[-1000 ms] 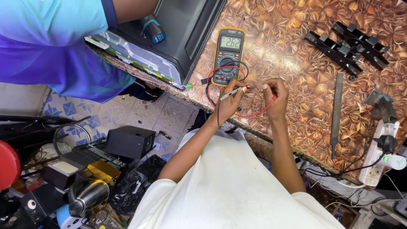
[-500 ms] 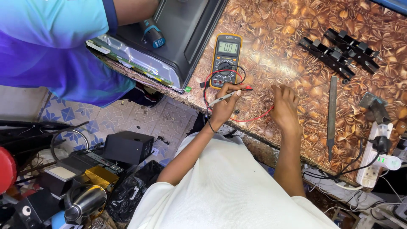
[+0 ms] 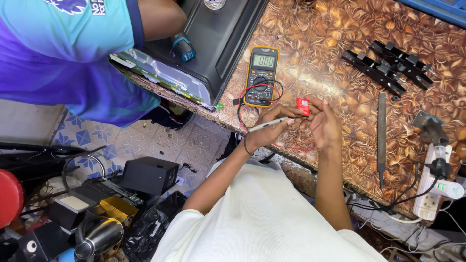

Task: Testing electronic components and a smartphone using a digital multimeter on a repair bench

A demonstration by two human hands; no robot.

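While your left hand pinches the grey probe, its long axis runs L-R, tip toward the small red part gripped by your right hand, just below the yellow multimeter on the bench.

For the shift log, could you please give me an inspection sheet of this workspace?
Surface: brown leaf-patterned table.
Job's things: yellow multimeter; small red part; grey probe.
Clutter: black brackets, metal file, dark flat-panel casing.
Hands: left hand holds the probe; right hand holds the red part.
Cables: red lead; white power strip.
Surroundings: another person's blue shirt; electronics on the tiled floor.
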